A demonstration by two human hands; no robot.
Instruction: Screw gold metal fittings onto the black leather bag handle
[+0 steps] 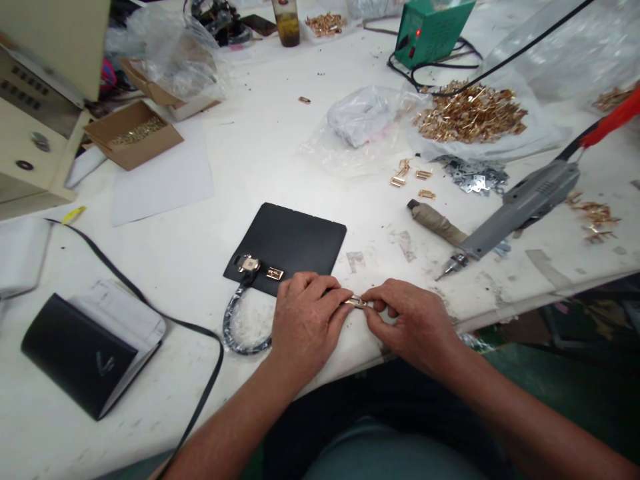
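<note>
A small gold buckle (356, 302) is pinched between my left hand (307, 320) and my right hand (413, 320), near the table's front edge. My left hand lies over the lower right corner of a black panel (295, 239), its thumb and fingertips on the buckle's left end. The right thumb and forefinger grip the other end. On the panel are a gold clasp plate (275, 273) and a gold fitting (249, 264) joined to a wrapped, curved handle (231, 320), whose far end is hidden behind my left hand.
A grey electric screwdriver (520, 207) and a wrapped tool handle (437, 223) lie to the right. Behind are gold buckles (473, 113), grey metal plates (475, 175) and a green power box (433, 30). At left are a black notebook (80, 353), a strap (167, 317) and a cardboard box (135, 152).
</note>
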